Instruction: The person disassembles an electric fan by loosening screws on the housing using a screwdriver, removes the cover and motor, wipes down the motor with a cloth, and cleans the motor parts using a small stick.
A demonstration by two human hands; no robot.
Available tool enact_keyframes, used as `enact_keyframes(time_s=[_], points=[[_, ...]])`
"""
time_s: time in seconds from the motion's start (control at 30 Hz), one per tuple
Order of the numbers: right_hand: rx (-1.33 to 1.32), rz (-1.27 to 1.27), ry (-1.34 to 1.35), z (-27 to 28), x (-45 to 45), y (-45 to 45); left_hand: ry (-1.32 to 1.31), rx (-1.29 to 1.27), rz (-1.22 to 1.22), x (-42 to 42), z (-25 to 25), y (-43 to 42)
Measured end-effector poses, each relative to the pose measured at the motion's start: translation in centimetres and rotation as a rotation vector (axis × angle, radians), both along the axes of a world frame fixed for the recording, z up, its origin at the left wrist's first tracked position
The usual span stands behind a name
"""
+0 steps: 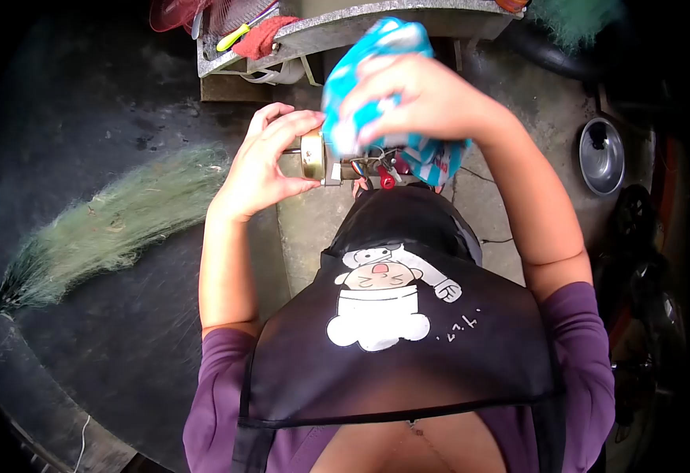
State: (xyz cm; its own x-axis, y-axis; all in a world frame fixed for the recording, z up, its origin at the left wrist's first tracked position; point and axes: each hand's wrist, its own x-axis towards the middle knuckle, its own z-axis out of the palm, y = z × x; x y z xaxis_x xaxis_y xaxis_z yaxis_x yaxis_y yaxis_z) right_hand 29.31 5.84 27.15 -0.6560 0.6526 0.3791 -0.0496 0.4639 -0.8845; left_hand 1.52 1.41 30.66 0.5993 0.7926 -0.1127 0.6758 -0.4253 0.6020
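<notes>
My left hand (264, 162) is closed around a small motor-like device (312, 155) with a round brass-coloured housing, fingers along the top and thumb below. A shaft points out of the housing toward my palm. Wires and a red part (387, 180) show on the device's right side. Blurred by motion, my right hand (416, 98) grips a bunched blue and white cloth (380, 47) just above and to the right of the device. The cloth covers part of it and hangs down on its right side.
A grey-edged bench (361, 27) ahead carries a yellow-handled tool (233, 37) and a red cloth (264, 38). Pale green netting-like strands (124, 213) spread over a dark surface (140, 339) at left. A metal bowl (602, 162) sits at right.
</notes>
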Motion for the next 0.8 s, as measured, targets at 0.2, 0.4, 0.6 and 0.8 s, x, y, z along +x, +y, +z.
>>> enact_keyframes(time_s=[0.2,0.4,0.6,0.8], points=[[0.097,-0.346,-0.562,-2.7,1.2,3.6,0.033,0.018,-0.014,-0.1,-0.1,0.4],[0.005,0.029,-0.202,-2.1,-1.9,0.9,0.037,0.004,-0.001,-0.1,0.1,0.4],[-0.322,-0.014,-0.052,-3.3,2.4,3.2,0.033,-0.019,-0.044,-0.3,-0.3,0.2],[-0.237,-0.122,-0.165,-10.0,1.5,2.0,0.033,-0.039,-0.019,-0.5,-0.1,0.4]])
